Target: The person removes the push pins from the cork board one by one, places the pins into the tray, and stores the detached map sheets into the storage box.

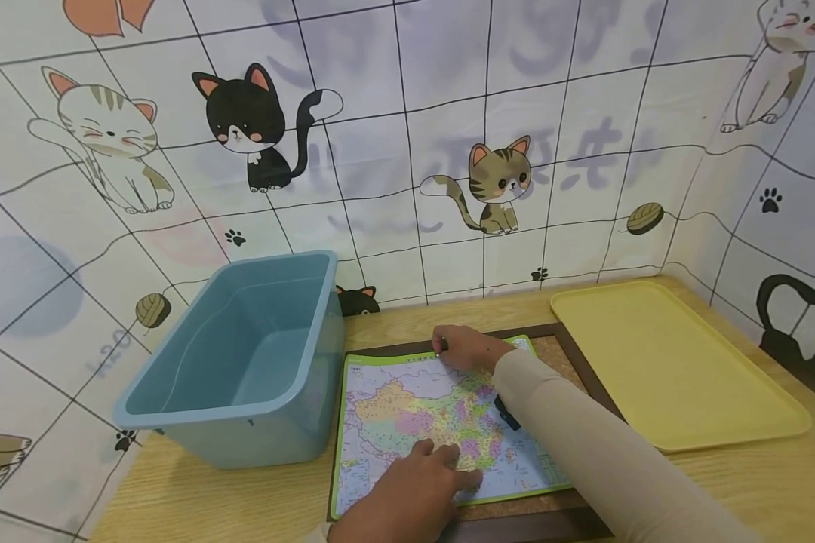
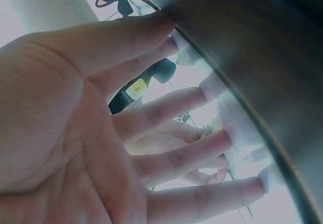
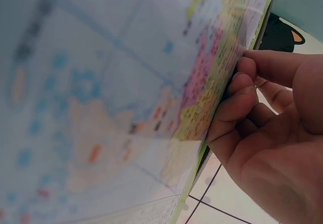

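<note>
A colourful map (image 1: 414,407) with a green border lies over a dark-framed cork board (image 1: 557,353). At the map's far edge my right hand (image 1: 472,348) has its fingers curled and pinches a small dark thing (image 1: 443,345), too small to tell its kind. The right wrist view shows the right hand's (image 3: 267,113) bent fingertips against the map's edge. My left hand (image 1: 414,486) rests on the near part of the map with fingers spread. In the left wrist view, the left hand's (image 2: 121,123) fingertips touch the glossy surface.
A deep blue plastic tub (image 1: 244,385) stands to the left of the board. On the right lies a yellow tray (image 1: 679,362), close along the board's frame. The wooden table (image 1: 244,505) backs onto a wall covering (image 1: 380,188) printed with cats.
</note>
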The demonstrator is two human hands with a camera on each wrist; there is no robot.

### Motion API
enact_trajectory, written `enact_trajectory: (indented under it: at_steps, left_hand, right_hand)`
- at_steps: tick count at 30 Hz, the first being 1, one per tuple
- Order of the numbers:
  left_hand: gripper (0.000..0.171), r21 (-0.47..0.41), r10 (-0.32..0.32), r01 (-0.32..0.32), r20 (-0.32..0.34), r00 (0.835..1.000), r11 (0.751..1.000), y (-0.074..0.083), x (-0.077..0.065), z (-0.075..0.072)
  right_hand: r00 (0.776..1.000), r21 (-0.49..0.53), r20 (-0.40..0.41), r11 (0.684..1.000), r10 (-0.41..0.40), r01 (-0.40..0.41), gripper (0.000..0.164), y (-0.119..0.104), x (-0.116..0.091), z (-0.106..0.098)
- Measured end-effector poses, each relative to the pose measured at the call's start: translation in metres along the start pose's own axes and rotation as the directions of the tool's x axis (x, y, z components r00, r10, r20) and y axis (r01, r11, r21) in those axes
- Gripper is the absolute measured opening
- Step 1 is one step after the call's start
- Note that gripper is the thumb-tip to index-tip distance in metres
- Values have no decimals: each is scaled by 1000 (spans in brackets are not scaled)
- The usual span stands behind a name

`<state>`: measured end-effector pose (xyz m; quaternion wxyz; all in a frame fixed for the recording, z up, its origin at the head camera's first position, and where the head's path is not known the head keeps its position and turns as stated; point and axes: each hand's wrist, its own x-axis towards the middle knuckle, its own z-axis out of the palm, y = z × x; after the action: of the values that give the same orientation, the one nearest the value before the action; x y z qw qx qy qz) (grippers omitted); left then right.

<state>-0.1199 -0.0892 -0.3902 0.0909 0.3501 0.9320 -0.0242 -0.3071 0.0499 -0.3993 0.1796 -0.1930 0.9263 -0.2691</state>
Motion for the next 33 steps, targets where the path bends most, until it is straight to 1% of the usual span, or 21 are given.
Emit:
enact_trajectory:
  at_steps: [5, 11, 18, 24, 26, 31, 33]
  left_hand:
    - [40, -5, -1, 1, 3, 1000, 1000, 0, 0, 0]
    - [41, 4, 2, -2, -7, 1000, 1000, 1, -1, 1]
    - [42, 5, -3, 3, -6, 1000, 1000, 0, 0, 1]
    - [40, 4, 16, -16, -25, 1000, 1000, 1, 0, 2]
    - [39, -6, 5, -5, -17, 1000, 1000, 1, 0, 2]
    - [42, -45, -60, 61, 15, 998, 997, 1, 0, 0]
    - [43, -50, -58, 58, 13, 998, 997, 1, 0, 0]
  right_hand:
    - [1000, -2, 1, 1000, -10, 10, 5, -1, -2, -1]
    - [1000, -5, -2, 1000, -1, 1, 5, -1, -3, -1]
    - [1000, 10, 0, 1000, -4, 4, 6, 0, -3, -1]
    - [1000, 3, -1, 1000, 5, -5, 5, 5, -3, 0]
    - [1000, 3, 4, 1000, 2, -2, 5, 5, -3, -1]
    - [1000, 12, 14, 1000, -14, 14, 5, 2, 0, -2]
    - [1000, 15, 15, 1000, -3, 3, 6, 3, 0, -2]
